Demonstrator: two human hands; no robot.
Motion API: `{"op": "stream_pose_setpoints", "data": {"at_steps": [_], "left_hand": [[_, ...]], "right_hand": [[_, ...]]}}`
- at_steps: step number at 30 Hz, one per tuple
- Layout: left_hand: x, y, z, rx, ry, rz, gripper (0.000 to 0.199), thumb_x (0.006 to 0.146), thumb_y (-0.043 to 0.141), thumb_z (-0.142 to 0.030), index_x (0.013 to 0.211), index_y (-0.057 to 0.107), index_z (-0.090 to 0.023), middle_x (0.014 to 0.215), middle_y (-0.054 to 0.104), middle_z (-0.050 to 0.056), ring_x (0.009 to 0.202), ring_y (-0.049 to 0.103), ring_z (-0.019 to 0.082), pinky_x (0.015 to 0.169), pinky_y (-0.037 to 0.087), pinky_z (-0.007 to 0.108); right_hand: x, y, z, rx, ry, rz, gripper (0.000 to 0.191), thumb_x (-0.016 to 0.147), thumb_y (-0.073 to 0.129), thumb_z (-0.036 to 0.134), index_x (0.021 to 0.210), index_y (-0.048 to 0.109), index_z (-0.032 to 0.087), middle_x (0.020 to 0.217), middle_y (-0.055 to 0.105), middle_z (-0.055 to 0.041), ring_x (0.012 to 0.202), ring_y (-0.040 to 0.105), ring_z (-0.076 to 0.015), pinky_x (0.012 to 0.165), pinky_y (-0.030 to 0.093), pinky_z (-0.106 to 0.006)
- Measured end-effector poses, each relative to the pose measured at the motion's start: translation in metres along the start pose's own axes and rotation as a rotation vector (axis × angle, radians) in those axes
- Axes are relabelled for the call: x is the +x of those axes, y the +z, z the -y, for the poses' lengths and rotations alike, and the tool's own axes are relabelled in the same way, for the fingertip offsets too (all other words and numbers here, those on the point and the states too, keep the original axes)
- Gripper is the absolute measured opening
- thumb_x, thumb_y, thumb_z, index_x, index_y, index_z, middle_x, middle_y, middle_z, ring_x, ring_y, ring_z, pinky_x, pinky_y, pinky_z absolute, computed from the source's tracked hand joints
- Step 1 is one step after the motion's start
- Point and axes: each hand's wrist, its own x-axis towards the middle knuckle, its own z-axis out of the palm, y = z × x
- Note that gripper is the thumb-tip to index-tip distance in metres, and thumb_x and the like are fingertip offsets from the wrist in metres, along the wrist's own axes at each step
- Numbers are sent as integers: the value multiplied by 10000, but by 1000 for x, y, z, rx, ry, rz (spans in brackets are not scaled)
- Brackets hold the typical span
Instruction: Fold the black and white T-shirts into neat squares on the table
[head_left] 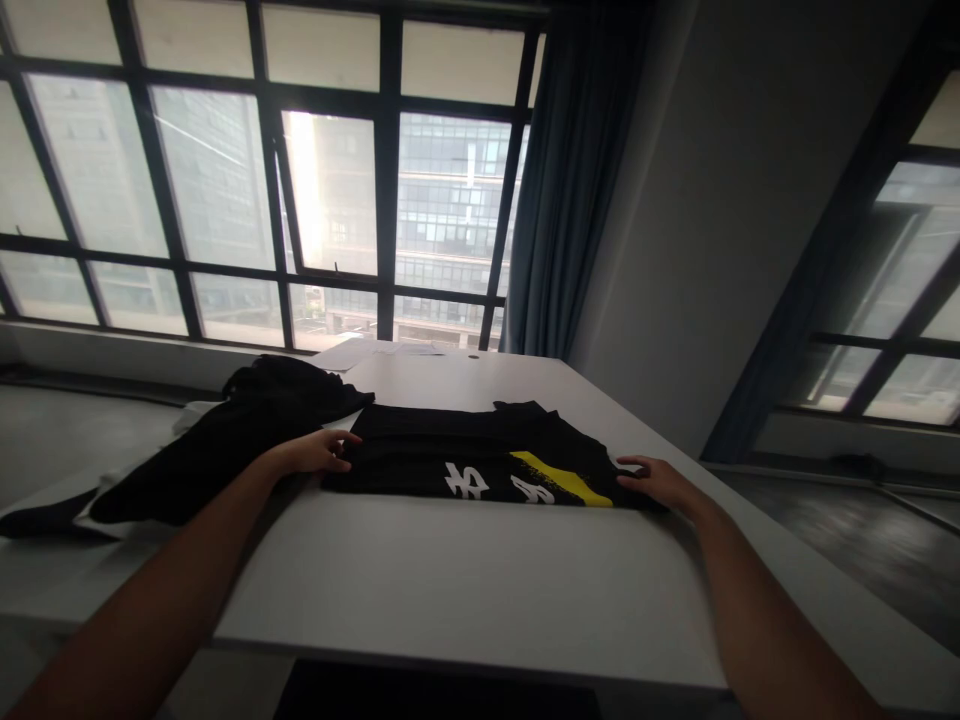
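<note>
A black T-shirt (427, 450), printed with white characters and a yellow band, lies folded lengthwise across the white table. Its long near edge runs almost straight from side to side. At its left end is my left hand (313, 454), thumb and forefinger bent around the cloth's edge. My right hand (660, 482) grips the right end beside the yellow band, its fingertips on the black fabric. The undersides of both grips are hidden. Left of my left hand lies a rumpled heap of black clothing (217, 440), with some white cloth showing at its borders.
The white table (465, 590) reaches from in front of me toward the windows. Papers (352, 352) lie at its far end. Behind stand a large framed window (330, 190) and a blue curtain (562, 200). A grey pillar (697, 220) rises on the right.
</note>
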Motion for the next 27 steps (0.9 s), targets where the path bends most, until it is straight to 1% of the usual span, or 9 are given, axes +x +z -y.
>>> {"op": "stream_pose_setpoints", "data": {"at_steps": [6, 8, 10, 14, 16, 18, 20, 22, 27], "left_hand": [[-5, -9, 0, 53, -88, 68, 673, 456, 779, -397, 1097, 754, -193, 973, 699, 62, 697, 655, 227, 553, 533, 292], [-3, -10, 3, 88, -98, 92, 675, 455, 782, -435, 1089, 762, -202, 974, 713, 57, 715, 674, 245, 578, 546, 301], [4, -7, 5, 138, -65, 29, 661, 488, 771, -529, 1069, 770, -214, 967, 730, 57, 737, 688, 257, 634, 559, 313], [26, 15, 1, 275, 113, -247, 642, 599, 645, -712, 972, 781, -207, 970, 739, 97, 849, 685, 296, 786, 553, 361], [34, 26, -4, 329, 208, -250, 613, 620, 616, -718, 930, 781, -216, 991, 736, 102, 889, 677, 305, 843, 536, 377], [37, 32, -8, 361, 265, -168, 561, 631, 616, -695, 900, 779, -230, 978, 736, 95, 902, 675, 304, 868, 523, 383], [36, 33, -11, 393, 280, -115, 501, 636, 623, -672, 849, 769, -243, 933, 736, 86, 896, 673, 299, 863, 518, 387], [33, 30, -13, 413, 299, -129, 458, 643, 625, -669, 768, 747, -246, 906, 731, 80, 893, 664, 293, 859, 514, 387], [22, 19, -16, 239, 298, -195, 539, 671, 594, -734, 764, 712, -217, 836, 721, 51, 827, 658, 261, 814, 514, 360]], "right_hand": [[-1, -14, 0, -237, 88, -3, 493, 649, 701, 99, 1138, 729, 153, 937, 755, -98, 854, 716, -238, 763, 557, -313], [-3, -17, 6, -373, 149, -30, 485, 642, 698, 96, 1119, 738, 177, 1038, 745, -114, 956, 705, -270, 818, 558, -352], [-4, -14, 18, -477, 149, -100, 468, 702, 686, 142, 1166, 723, 194, 1147, 718, -130, 1059, 673, -297, 889, 539, -391], [2, 11, 58, -507, -121, -115, 401, 864, 601, 301, 1246, 678, 206, 1294, 656, -105, 1174, 611, -274, 1005, 467, -363], [10, 27, 75, -515, -216, -82, 439, 878, 594, 322, 1304, 637, 226, 1398, 586, -87, 1261, 544, -268, 1054, 425, -359], [20, 41, 86, -512, -246, 10, 501, 862, 609, 281, 1362, 590, 248, 1438, 553, -69, 1304, 509, -256, 1076, 405, -358], [28, 49, 92, -518, -239, 101, 569, 817, 640, 227, 1380, 573, 273, 1421, 570, -65, 1295, 522, -255, 1069, 414, -366], [34, 51, 97, -548, -231, 141, 582, 763, 669, 186, 1333, 614, 294, 1352, 623, -60, 1254, 556, -260, 1048, 432, -376], [41, 31, 109, -614, -222, 129, 428, 684, 678, 133, 1085, 741, 269, 1175, 703, -52, 1155, 605, -264, 1002, 451, -366]]}}
